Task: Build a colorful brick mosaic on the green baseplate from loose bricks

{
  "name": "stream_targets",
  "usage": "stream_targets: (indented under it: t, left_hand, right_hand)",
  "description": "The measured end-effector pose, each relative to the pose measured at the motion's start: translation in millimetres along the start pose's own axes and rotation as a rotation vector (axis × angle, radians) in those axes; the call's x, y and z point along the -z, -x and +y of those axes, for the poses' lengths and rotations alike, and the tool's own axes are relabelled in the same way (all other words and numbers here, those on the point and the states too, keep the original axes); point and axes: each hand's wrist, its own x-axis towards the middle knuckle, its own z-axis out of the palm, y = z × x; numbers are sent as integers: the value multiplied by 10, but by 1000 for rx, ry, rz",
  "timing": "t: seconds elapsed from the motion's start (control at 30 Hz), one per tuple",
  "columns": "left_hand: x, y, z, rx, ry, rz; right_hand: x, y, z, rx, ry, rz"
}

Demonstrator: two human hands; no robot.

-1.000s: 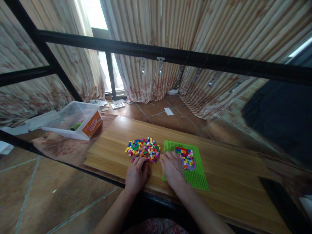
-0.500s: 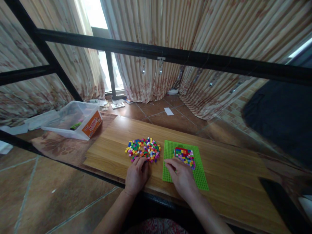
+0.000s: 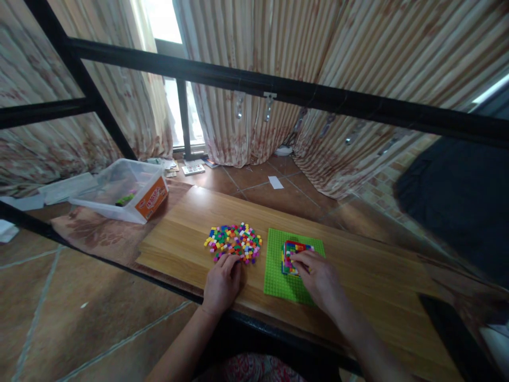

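My left hand rests at the near edge of a loose pile of small coloured bricks, its fingers curled together; what they hold, if anything, is hidden. Over the block of built-up bricks, my right hand has thumb and fingertips pinched together. Anything in that pinch is too small to make out. The block is multicoloured with a red edge on its far side, and my right hand covers much of its near right part. Under it lies a green studded baseplate.
The wooden table carries the pile and the baseplate. A clear plastic box with an orange label stands beyond the table's left end. A black metal rail runs across in front, with curtains behind it. A dark flat object lies at the right.
My right hand has moved right, from the baseplate's left part to over the brick block, uncovering the block's left side. My left hand stays by the pile.
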Motion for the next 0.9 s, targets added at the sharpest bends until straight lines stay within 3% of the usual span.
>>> stream_targets:
  t: [0.23, 0.43, 0.67, 0.9]
  left_hand:
    - [-16, 4, -14, 2, 12, -1]
    - [-8, 7, -7, 5, 20, -5]
    - [-13, 10, -3, -12, 31, 23]
    - [10, 21, -25, -33, 63, 86]
  right_hand:
    - [-25, -99, -8, 51, 184, -108]
    - [-119, -148, -16, -71, 228, -110]
    - [-48, -50, 59, -258, 1, 0]
    - [-50, -61, 18, -340, -17, 131]
